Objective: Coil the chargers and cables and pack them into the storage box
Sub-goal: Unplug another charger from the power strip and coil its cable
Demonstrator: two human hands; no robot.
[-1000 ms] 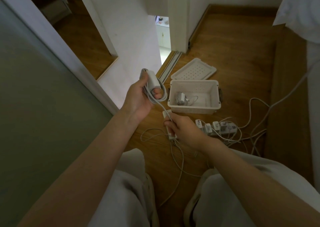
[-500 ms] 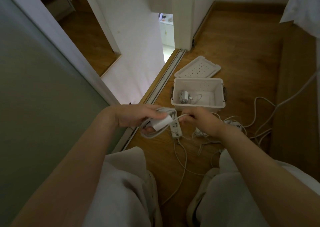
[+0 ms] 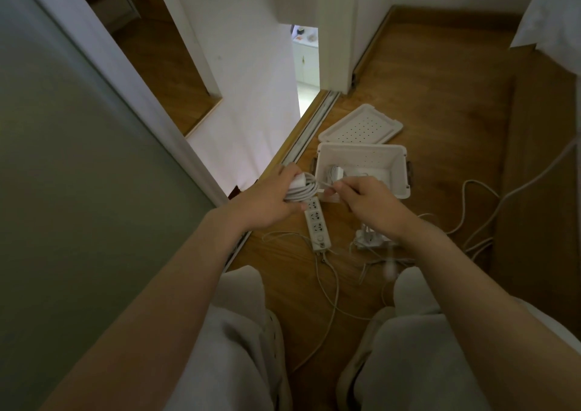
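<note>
Nearest, between the person's knees, loose cables (image 3: 328,281) trail across the wooden floor (image 3: 434,105), not yet gathered. Just beyond them lies a white power strip (image 3: 317,226), and a second power strip (image 3: 369,237) with plugs in it sits partly hidden under the right wrist.

Above the first strip the two hands have come together. A second ago the left hand (image 3: 267,201) was raised with only a few loops round the charger (image 3: 297,180) while the right hand (image 3: 366,198) drew slack up from the floor. Now the slack is taken in: the left hand's fingers are curled round a thick coiled cable (image 3: 305,193) with the charger on top. The right hand pinches the short free cable end (image 3: 327,186) between fingertips. This coil looks all but finished, so tucking in the end and dropping it in seems the next step.

The bundle is pale grey, its loops even and close, held beside the near left corner of the storage box (image 3: 400,178). The box stands open on the floor with one wound charger (image 3: 335,171) already inside. Its perforated lid (image 3: 361,126) lies just behind it.
</note>
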